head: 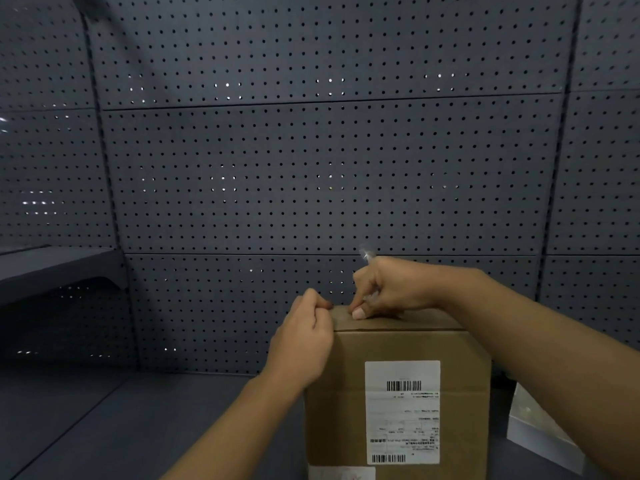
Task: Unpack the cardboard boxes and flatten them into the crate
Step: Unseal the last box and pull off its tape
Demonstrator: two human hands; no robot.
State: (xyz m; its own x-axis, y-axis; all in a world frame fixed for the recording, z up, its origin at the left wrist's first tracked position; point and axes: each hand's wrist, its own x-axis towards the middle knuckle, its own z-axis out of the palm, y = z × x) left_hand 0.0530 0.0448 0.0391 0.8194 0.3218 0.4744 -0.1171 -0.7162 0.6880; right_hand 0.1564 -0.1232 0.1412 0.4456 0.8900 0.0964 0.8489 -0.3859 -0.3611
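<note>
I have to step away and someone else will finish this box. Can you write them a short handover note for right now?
Left hand: grips the top left corner of the cardboard box, steadying it.
Right hand: on the box top, pinching a strip of clear tape and peeling it up.
Box: upright on the grey surface, shipping label facing you, flaps closed.
Done: tape partly lifted.
Left: finish peeling, open, unpack, flatten. No crate is in view.

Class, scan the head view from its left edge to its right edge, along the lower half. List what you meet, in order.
Dark grey shelf ledge → left hand gripping the box's top corner → brown cardboard box with a white shipping label → right hand pinching clear tape at the box top → white flat object beside the box.
</note>
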